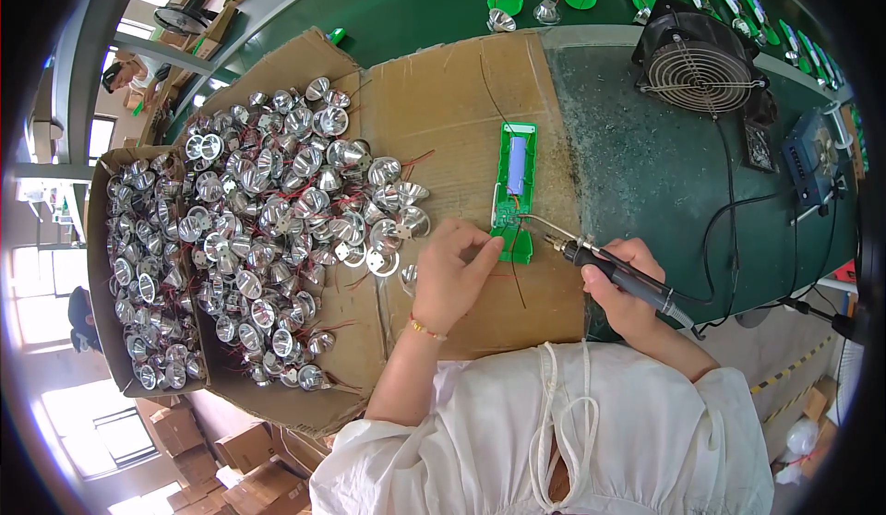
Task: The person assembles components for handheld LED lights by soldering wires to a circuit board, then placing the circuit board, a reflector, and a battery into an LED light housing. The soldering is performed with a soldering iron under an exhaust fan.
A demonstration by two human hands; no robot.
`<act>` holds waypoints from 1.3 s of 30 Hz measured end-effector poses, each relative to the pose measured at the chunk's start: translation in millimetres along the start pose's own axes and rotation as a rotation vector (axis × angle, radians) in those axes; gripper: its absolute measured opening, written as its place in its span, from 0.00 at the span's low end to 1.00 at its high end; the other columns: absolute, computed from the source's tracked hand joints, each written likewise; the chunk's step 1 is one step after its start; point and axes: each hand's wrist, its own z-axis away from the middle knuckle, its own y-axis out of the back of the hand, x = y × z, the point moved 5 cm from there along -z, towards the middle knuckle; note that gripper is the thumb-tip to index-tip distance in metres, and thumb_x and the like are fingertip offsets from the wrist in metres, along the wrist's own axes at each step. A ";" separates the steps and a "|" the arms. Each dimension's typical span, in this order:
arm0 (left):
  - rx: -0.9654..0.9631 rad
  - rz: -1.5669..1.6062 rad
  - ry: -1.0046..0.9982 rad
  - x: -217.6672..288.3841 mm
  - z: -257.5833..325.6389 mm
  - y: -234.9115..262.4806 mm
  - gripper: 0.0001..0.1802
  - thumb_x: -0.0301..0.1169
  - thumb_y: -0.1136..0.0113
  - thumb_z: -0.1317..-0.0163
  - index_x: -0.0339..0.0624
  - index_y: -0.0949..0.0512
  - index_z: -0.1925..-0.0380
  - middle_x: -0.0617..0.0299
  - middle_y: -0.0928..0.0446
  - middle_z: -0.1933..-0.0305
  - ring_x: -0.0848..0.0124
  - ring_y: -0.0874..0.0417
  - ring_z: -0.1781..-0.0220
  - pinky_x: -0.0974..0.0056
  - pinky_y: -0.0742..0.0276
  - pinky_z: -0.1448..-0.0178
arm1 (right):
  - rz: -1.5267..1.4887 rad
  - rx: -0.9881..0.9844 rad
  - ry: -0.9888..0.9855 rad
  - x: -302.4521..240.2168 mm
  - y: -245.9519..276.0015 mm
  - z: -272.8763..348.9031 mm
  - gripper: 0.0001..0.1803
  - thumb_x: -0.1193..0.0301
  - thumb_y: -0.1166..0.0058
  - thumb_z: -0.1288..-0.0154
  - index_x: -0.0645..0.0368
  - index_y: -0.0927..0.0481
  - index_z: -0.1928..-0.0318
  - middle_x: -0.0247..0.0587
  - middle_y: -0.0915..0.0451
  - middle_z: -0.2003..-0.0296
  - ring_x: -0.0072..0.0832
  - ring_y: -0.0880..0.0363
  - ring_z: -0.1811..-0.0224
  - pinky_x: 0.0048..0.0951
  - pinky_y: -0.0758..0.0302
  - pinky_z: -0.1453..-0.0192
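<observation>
Gripping the soldering iron (637, 284), your right hand (631, 310) is wrapped around its handle, the bent metal tip at the circuit board (510, 215) in the green housing (514, 194). That housing lies on the cardboard sheet (443, 81), near its right edge. Your left hand (454, 275) has thumb and forefinger close together at the housing's lower left side; whether they pinch a wire, you can't be sure from this view. With a hot tip so near, a small slip could burn your thumb. Straying upward, it might scorch the purple cell (517, 164). The housing could slide toward the sheet's right edge if your left hand bears on it only lightly, spoiling a joint. A snag in the black cable (709, 257) on the table (637, 160) could jerk your aim.
</observation>
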 end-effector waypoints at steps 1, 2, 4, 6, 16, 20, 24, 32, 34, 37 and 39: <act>-0.005 -0.004 -0.029 -1.1 0.4 -0.2 0.07 0.29 0.39 0.49 0.36 0.22 0.76 0.57 0.28 0.73 0.68 0.24 0.74 0.68 0.30 0.70 | 0.000 -0.001 -0.001 -1.4 -0.8 -0.9 0.10 0.77 0.43 0.47 0.64 0.33 0.68 0.40 0.27 0.76 0.18 0.27 0.80 0.18 0.31 0.77; -0.010 -0.008 -0.058 -2.2 0.7 -0.6 0.07 0.29 0.39 0.49 0.36 0.22 0.76 0.57 0.28 0.72 0.69 0.25 0.74 0.68 0.30 0.71 | -0.010 0.001 -0.013 -3.0 -1.3 -2.2 0.10 0.77 0.43 0.47 0.65 0.33 0.69 0.40 0.27 0.76 0.18 0.27 0.79 0.19 0.30 0.77; -0.009 -0.027 -0.081 -5.7 0.2 -1.4 0.07 0.29 0.39 0.49 0.36 0.22 0.76 0.58 0.28 0.72 0.70 0.25 0.75 0.68 0.30 0.72 | -0.019 0.004 -0.027 -3.5 -1.8 -2.5 0.10 0.77 0.43 0.47 0.65 0.33 0.69 0.40 0.27 0.76 0.18 0.27 0.79 0.19 0.30 0.77; -0.008 -0.047 -0.103 -3.9 -0.6 -1.5 0.07 0.29 0.39 0.49 0.36 0.22 0.76 0.58 0.28 0.73 0.71 0.25 0.76 0.68 0.31 0.72 | 0.019 -0.007 -0.007 -3.4 -1.8 -1.6 0.10 0.77 0.44 0.46 0.65 0.33 0.69 0.40 0.27 0.76 0.18 0.27 0.79 0.19 0.30 0.77; -0.028 0.080 0.099 -8.6 -4.1 -2.8 0.08 0.30 0.39 0.48 0.35 0.23 0.78 0.59 0.29 0.74 0.71 0.27 0.77 0.68 0.32 0.72 | -0.026 0.007 -0.068 4.8 -7.5 -5.9 0.09 0.78 0.45 0.45 0.65 0.33 0.68 0.39 0.27 0.77 0.18 0.28 0.79 0.19 0.29 0.77; -0.027 0.077 0.048 -7.1 -6.0 -4.5 0.08 0.29 0.39 0.48 0.34 0.23 0.78 0.59 0.29 0.75 0.72 0.27 0.76 0.68 0.32 0.72 | -0.093 0.054 -0.183 10.9 -6.4 -5.3 0.09 0.77 0.44 0.46 0.63 0.32 0.70 0.36 0.26 0.79 0.16 0.29 0.80 0.18 0.31 0.77; -0.027 0.111 0.090 -9.7 -5.1 -4.0 0.08 0.29 0.40 0.49 0.34 0.23 0.78 0.59 0.29 0.75 0.72 0.28 0.77 0.68 0.33 0.72 | -0.290 0.133 -0.305 4.8 -8.0 -5.5 0.09 0.76 0.43 0.45 0.62 0.32 0.70 0.36 0.25 0.80 0.16 0.28 0.81 0.18 0.31 0.78; -0.023 0.104 0.108 -13.0 -5.4 -4.0 0.09 0.30 0.39 0.49 0.34 0.24 0.80 0.58 0.29 0.75 0.71 0.28 0.77 0.68 0.32 0.71 | -0.234 0.127 -0.217 -1.5 0.2 -4.3 0.09 0.76 0.44 0.44 0.63 0.32 0.69 0.39 0.25 0.79 0.17 0.27 0.80 0.18 0.29 0.77; -0.022 0.075 0.101 -10.5 -4.6 -3.9 0.09 0.30 0.39 0.49 0.35 0.24 0.79 0.58 0.29 0.74 0.70 0.27 0.76 0.68 0.31 0.70 | -0.235 0.110 -0.225 0.2 -0.1 -3.6 0.09 0.76 0.44 0.45 0.64 0.32 0.69 0.39 0.25 0.78 0.17 0.27 0.80 0.18 0.28 0.77; 0.088 0.020 -0.002 1.7 -1.6 1.1 0.08 0.30 0.38 0.51 0.36 0.25 0.77 0.57 0.28 0.72 0.68 0.26 0.72 0.68 0.30 0.68 | -0.204 0.126 -0.206 -3.6 3.1 -3.7 0.09 0.76 0.47 0.43 0.63 0.34 0.66 0.38 0.27 0.79 0.18 0.29 0.82 0.18 0.30 0.79; 0.123 -0.023 -0.161 9.1 3.8 7.6 0.10 0.29 0.36 0.55 0.40 0.24 0.73 0.56 0.29 0.65 0.61 0.27 0.61 0.63 0.31 0.59 | -0.202 0.135 -0.203 -4.1 5.8 -3.4 0.09 0.76 0.47 0.43 0.63 0.34 0.67 0.38 0.27 0.79 0.18 0.29 0.82 0.18 0.30 0.79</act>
